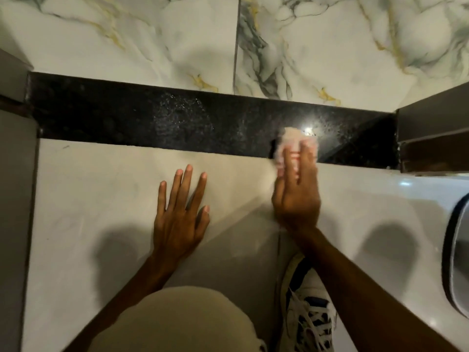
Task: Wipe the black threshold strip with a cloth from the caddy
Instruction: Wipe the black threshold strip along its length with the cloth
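The black threshold strip runs across the floor from left to right, speckled and glossy, with a wet sheen near its middle. My right hand presses a pale pink-and-white cloth flat onto the strip's near edge, right of centre; the cloth is blurred and partly hidden under my fingers. My left hand lies flat on the white floor tile, fingers spread, a little short of the strip and holding nothing. The caddy is not in view.
Marble-patterned tiles lie beyond the strip. Grey door frames stand at the left and right ends. A dark-rimmed round object sits at the right edge. My knee and shoe are below.
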Demonstrator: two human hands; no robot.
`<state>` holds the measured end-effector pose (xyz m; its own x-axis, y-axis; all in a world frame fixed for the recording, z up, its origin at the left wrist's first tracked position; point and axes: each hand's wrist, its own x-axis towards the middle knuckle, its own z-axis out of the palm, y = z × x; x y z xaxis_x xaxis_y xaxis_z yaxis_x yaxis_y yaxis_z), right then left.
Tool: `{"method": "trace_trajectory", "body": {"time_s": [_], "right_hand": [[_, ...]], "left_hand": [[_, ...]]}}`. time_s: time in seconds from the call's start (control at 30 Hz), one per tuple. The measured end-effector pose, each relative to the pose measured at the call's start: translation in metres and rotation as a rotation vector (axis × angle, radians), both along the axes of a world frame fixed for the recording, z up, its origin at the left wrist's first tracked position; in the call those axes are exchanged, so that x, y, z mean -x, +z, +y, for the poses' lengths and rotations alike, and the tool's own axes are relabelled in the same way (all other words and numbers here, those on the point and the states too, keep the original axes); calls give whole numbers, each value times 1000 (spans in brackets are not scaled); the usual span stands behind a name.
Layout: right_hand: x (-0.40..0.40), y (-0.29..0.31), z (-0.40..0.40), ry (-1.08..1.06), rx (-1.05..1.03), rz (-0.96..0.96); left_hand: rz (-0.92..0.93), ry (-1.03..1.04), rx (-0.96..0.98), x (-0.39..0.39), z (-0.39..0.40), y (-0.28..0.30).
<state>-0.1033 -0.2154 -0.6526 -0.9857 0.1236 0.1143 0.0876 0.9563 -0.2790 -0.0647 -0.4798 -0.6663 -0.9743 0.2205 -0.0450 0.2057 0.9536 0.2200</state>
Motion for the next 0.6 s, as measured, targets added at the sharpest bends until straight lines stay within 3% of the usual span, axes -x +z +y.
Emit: {"method": "trace_trajectory", "body": {"time_s": [0.1, 0.17, 0.23, 0.33, 0.4, 0.5, 0.6], "right_hand": [[52, 0, -14, -332, 30, 29], [95, -3, -38, -396, 110, 24], [118, -5, -68, -226, 143, -13], [93, -5, -88, 247, 64, -76], [52, -4, -72, 348, 32, -93], [4, 1, -36, 152, 6, -60], [27, 0, -35, -96, -25, -18]], "left_hand": [[18, 14, 0, -1, -1, -5], [30, 18, 0, -1, -1, -8], [34, 29, 13, -1, -3, -9], [17, 44, 15, -3, -8, -7], [7, 67, 15, -4, -15, -3], [14, 120, 18, -4, -25, 1], [18, 167, 17, -2, -23, -1]]}}
